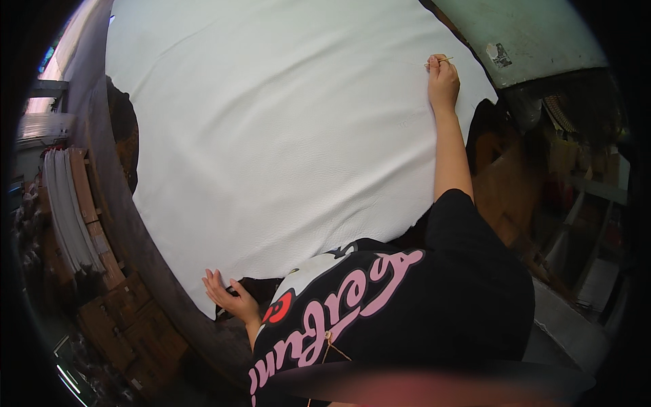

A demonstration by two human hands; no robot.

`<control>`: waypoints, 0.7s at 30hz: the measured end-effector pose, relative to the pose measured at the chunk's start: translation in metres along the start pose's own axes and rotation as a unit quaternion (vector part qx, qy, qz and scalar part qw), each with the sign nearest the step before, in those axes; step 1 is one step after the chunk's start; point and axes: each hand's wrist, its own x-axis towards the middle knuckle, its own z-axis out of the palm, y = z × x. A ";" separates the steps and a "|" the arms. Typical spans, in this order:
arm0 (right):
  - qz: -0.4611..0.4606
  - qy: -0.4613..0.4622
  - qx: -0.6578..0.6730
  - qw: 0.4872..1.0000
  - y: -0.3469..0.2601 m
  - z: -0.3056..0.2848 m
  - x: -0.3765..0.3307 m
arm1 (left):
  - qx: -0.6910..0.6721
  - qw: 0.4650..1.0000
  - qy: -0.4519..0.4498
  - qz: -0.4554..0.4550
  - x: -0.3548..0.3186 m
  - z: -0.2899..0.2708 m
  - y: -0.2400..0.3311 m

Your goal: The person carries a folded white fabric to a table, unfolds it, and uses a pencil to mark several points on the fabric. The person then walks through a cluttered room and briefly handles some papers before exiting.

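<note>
A large white sheet that looks like a leather hide (271, 142), grained and softly creased, spreads over the work surface. At its far right, my right hand (443, 81) is closed around a thin yellowish stick (445, 60), like a slim pen, with the fingers resting at the sheet. Whether the stick's tip touches the sheet is too small to tell. Near the sheet's lower left corner lies my left hand (232, 298), fingers stretched out along the edge and holding nothing.
Past the sheet's ragged edge shows a dark table surface (124, 139). A pale green metal panel (556, 34) stands at the upper right. On the left are upright boards (71, 203) and brown cardboard boxes (129, 319). Shelving (583, 224) stands at the right.
</note>
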 end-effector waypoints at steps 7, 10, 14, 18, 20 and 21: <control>0.099 -0.069 0.420 0.900 -0.067 0.040 -0.017 | -0.004 1.000 0.000 0.002 0.000 0.002 -0.003; 0.088 -0.149 0.443 0.880 -0.086 0.052 -0.019 | 0.004 1.000 -0.004 0.000 -0.001 0.001 -0.003; 0.069 -0.193 0.408 0.890 -0.103 0.059 -0.013 | 0.010 1.000 -0.015 -0.010 -0.002 0.000 -0.004; 0.002 -0.192 0.347 0.918 -0.122 0.065 -0.011 | -0.005 1.000 -0.002 0.004 0.004 0.001 0.002; -0.046 -0.180 0.296 0.937 -0.125 0.062 -0.013 | -0.015 0.999 0.021 0.037 0.006 0.001 0.004; -0.053 -0.172 0.277 0.944 -0.125 0.059 -0.015 | -0.003 1.000 -0.003 0.001 0.002 -0.001 0.001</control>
